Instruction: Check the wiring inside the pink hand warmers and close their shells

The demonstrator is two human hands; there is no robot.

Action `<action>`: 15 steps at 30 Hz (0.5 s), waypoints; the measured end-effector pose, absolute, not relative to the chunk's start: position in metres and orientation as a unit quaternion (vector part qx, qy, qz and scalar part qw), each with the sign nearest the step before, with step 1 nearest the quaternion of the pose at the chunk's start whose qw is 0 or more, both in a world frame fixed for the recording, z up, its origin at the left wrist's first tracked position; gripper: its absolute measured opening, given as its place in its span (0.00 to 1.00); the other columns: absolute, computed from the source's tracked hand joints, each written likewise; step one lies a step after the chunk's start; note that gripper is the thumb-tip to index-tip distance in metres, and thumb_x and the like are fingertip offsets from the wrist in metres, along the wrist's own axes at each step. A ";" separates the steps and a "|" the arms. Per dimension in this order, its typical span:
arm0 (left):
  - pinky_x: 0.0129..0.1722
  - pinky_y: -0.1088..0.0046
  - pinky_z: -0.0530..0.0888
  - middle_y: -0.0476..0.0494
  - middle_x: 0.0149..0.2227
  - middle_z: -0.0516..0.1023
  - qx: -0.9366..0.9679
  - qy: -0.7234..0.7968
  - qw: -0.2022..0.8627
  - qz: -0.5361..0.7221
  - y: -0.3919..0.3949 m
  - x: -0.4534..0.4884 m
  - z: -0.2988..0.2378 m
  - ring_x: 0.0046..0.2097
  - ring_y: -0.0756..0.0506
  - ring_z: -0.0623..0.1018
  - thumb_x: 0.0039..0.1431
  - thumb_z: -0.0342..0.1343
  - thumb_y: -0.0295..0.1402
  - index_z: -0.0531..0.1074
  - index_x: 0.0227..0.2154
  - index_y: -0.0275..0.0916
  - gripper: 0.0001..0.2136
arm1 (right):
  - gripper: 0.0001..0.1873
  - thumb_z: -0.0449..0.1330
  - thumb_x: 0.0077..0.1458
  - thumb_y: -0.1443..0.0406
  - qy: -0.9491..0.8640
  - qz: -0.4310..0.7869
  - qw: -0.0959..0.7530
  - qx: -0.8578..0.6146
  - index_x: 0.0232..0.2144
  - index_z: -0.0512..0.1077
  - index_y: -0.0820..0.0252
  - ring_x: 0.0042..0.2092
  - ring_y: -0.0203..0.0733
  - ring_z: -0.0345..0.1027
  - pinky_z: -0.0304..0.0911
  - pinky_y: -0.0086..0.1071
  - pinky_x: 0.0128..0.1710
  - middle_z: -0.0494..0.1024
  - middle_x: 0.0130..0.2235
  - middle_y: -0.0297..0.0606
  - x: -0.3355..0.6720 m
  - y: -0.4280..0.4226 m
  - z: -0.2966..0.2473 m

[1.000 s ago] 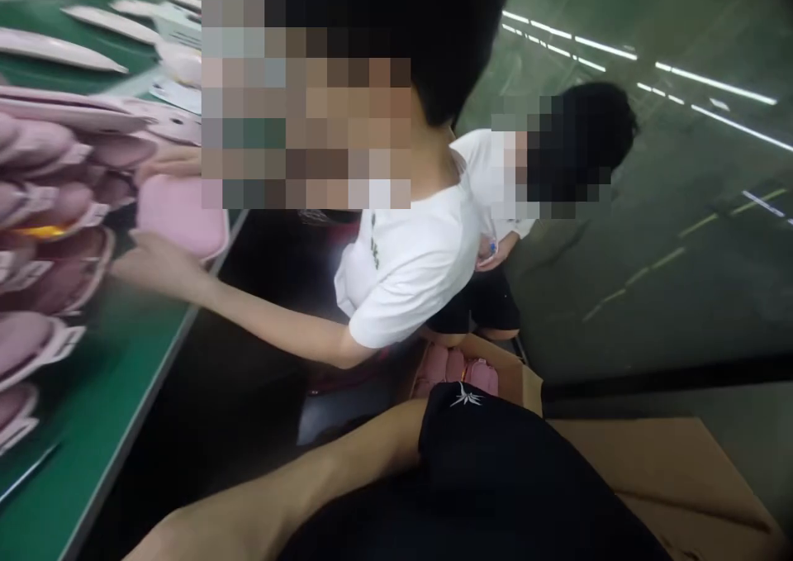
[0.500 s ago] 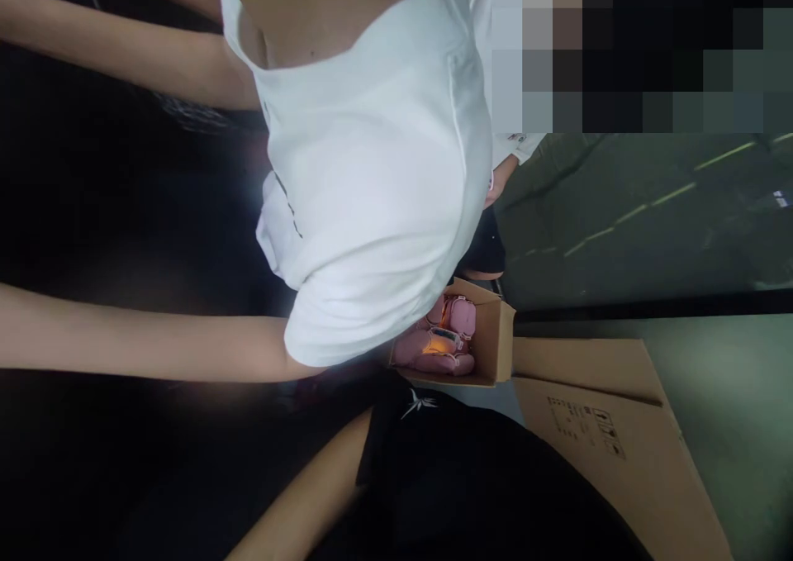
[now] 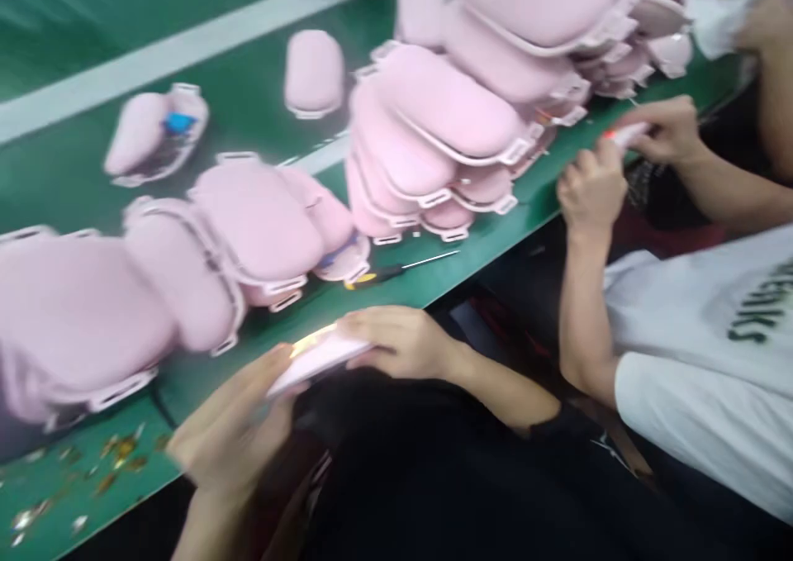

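Between my two hands is a small pink plastic case [image 3: 325,356], held above the table's near edge and glowing yellow along its upper side. My left hand [image 3: 239,425], blurred, wraps around the case's left end. Fingers of my right hand [image 3: 400,342] close on its right end. Just beyond my right hand lies a screwdriver [image 3: 390,274] with a black and yellow handle, on the green table [image 3: 248,65]. A row of larger pink cases [image 3: 260,218] with white-rimmed edges and slotted tabs lies behind my hands.
Pink cases [image 3: 452,102] are piled high at centre right. An open case [image 3: 145,135] with a blue part lies further back. Small metal pieces [image 3: 117,454] are scattered at lower left. On the right, a co-worker's hands [image 3: 595,185] hold a small pink item with a red light.
The view has swung from a co-worker's white shirt and a cardboard box of pink parts to the table. My hands and the glowing pink case are now in sight.
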State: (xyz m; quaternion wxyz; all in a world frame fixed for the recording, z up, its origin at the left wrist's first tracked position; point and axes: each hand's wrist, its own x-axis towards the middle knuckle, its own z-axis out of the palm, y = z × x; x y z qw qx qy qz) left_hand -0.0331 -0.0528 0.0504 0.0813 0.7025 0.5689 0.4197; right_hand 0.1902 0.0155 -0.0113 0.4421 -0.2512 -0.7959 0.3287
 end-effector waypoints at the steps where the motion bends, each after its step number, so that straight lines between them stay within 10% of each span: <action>1: 0.47 0.70 0.82 0.47 0.45 0.89 0.722 0.565 0.030 0.398 -0.059 -0.041 0.048 0.42 0.44 0.87 0.65 0.71 0.31 0.84 0.48 0.43 0.10 | 0.19 0.63 0.73 0.56 -0.785 0.338 0.456 -0.250 0.56 0.81 0.63 0.63 0.41 0.79 0.71 0.35 0.70 0.85 0.58 0.44 0.193 0.018 -0.016; 11: 0.46 0.68 0.85 0.42 0.45 0.90 0.727 0.523 -0.090 0.436 -0.059 -0.021 0.024 0.42 0.40 0.90 0.62 0.71 0.23 0.81 0.59 0.43 0.23 | 0.12 0.66 0.70 0.61 -0.753 0.359 0.482 -0.270 0.51 0.83 0.58 0.56 0.46 0.84 0.80 0.40 0.60 0.89 0.51 0.44 0.199 0.024 -0.014; 15: 0.48 0.67 0.84 0.42 0.48 0.90 0.676 0.557 -0.013 0.482 -0.067 -0.022 0.011 0.45 0.40 0.90 0.64 0.70 0.27 0.84 0.56 0.45 0.18 | 0.29 0.72 0.64 0.52 -0.749 0.415 0.449 -0.255 0.62 0.77 0.58 0.62 0.46 0.80 0.75 0.41 0.66 0.85 0.58 0.47 0.204 0.027 -0.006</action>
